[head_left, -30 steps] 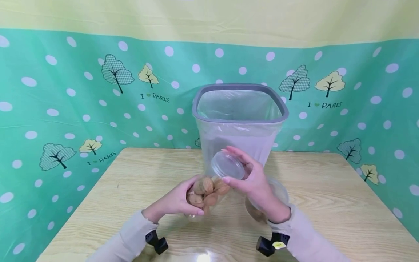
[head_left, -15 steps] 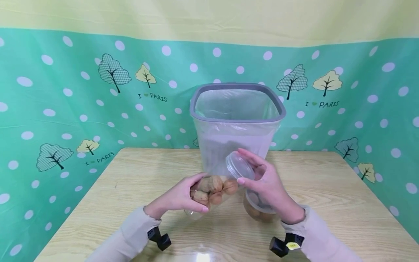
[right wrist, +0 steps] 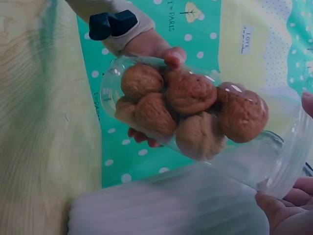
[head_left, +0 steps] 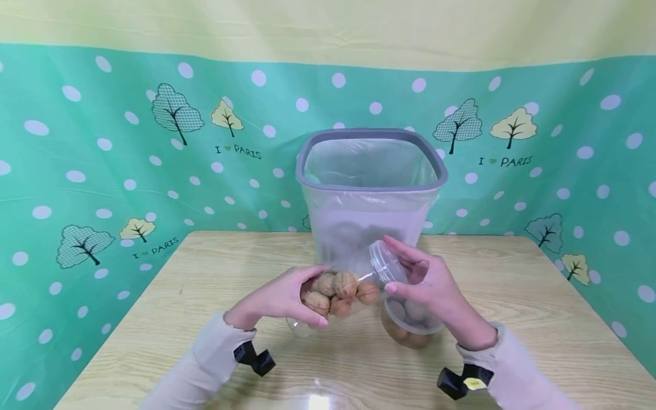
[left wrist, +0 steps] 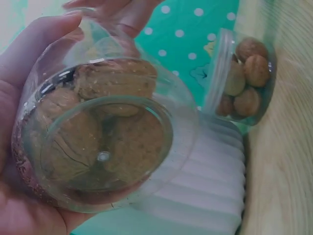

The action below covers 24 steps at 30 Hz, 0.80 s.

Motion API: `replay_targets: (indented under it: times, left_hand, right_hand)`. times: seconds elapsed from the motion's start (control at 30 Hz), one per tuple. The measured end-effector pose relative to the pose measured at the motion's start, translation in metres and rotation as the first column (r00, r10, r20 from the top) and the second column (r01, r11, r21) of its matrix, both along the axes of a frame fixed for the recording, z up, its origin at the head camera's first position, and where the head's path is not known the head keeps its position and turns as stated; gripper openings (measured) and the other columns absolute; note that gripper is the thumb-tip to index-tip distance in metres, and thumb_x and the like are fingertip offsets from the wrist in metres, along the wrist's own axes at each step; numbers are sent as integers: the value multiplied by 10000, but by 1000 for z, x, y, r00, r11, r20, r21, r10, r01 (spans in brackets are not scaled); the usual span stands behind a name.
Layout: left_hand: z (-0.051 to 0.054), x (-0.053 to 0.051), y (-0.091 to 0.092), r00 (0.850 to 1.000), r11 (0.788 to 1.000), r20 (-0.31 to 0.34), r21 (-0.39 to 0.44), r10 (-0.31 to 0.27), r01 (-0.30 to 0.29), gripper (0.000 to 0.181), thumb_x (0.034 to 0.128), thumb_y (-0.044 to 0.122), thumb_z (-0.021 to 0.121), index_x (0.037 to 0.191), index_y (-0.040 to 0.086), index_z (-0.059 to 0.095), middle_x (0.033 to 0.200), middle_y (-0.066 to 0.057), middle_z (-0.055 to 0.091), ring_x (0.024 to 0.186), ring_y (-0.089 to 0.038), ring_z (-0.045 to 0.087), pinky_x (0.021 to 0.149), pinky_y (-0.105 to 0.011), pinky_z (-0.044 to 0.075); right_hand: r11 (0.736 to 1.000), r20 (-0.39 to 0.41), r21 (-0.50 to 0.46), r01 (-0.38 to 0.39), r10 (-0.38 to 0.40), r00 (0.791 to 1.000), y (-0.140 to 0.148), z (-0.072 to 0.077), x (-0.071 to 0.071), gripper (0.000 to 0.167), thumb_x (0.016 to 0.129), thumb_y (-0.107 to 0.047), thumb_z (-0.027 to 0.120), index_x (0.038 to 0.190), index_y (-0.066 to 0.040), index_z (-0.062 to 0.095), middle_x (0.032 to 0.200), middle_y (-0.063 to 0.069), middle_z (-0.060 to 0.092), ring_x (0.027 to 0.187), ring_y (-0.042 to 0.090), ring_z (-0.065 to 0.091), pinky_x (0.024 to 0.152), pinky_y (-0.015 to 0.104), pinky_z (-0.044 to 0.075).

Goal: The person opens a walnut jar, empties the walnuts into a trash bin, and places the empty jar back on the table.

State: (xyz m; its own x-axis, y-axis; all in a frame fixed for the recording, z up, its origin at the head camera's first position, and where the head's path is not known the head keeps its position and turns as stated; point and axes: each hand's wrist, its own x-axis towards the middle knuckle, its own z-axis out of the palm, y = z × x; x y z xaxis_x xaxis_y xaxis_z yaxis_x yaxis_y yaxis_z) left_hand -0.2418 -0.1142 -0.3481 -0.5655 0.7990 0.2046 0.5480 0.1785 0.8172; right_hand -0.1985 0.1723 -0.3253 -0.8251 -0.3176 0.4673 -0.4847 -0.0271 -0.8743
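Note:
My left hand grips a clear jar of walnuts; the jar lies tilted in the air, its mouth toward the right. In the left wrist view, the round jar bottom faces the camera. A clear screw lid is held at the jar's mouth by my right hand, thumb below and fingers above. In the right wrist view the lid overlaps the mouth end; whether it is threaded on, I cannot tell. Below my right hand stands a shorter clear tub with several walnuts.
A bin with a grey rim and a plastic liner stands just behind the hands. The wooden table reaches back to a green dotted curtain. Each wrist carries a small black camera.
The lid has moved right and turned more upright, facing the jar's mouth. The jar has tipped closer to level, and the walnuts have spread toward its mouth. The tub is less covered now.

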Motion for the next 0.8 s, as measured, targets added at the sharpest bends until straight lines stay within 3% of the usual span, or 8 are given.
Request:
replay_targets:
  times: [0.23,0.5,0.63,0.73,0.8]
  left_hand:
    - [5,-2,4,1000,998,-14,-64,-27,26,723,703,227,825,1332,206,470,1102,46,618,953,-118,601,832,-287,513]
    - [10,-7,8,996,991,-87,-130,-31,19,727,714,267,808,1343,172,455,1068,37,619,891,-94,606,778,-270,526]
    - [8,-8,12,996,994,-89,-113,-12,2,716,711,266,811,1333,183,466,1073,49,615,908,-99,596,780,-273,521]
    - [4,-8,16,999,997,-42,-74,-8,5,710,720,243,809,1335,165,464,1081,27,607,909,-115,600,765,-289,533]
    - [1,-7,19,1000,999,-12,-51,-1,1,706,720,226,812,1334,171,469,1087,28,609,920,-121,602,779,-297,533]
  right_hand:
    - [985,37,170,-11,5,999,13,4,0,722,743,-26,751,1347,138,391,1390,321,384,1167,-6,501,945,174,423]
    - [993,-1,122,-4,4,1000,17,1,0,726,708,42,747,1329,164,391,1348,338,424,1177,5,504,944,170,426]
    - [998,-29,56,-31,32,999,20,-4,-5,705,703,89,719,1313,194,380,1345,141,519,1177,41,519,945,185,435]
    - [998,-42,24,-54,55,998,23,-6,-9,674,716,94,700,1302,201,384,1286,-32,571,1156,61,539,934,189,447]
    - [998,-45,12,-68,69,997,24,-7,-12,659,723,93,692,1299,200,389,1257,-79,583,1142,72,550,928,192,454]
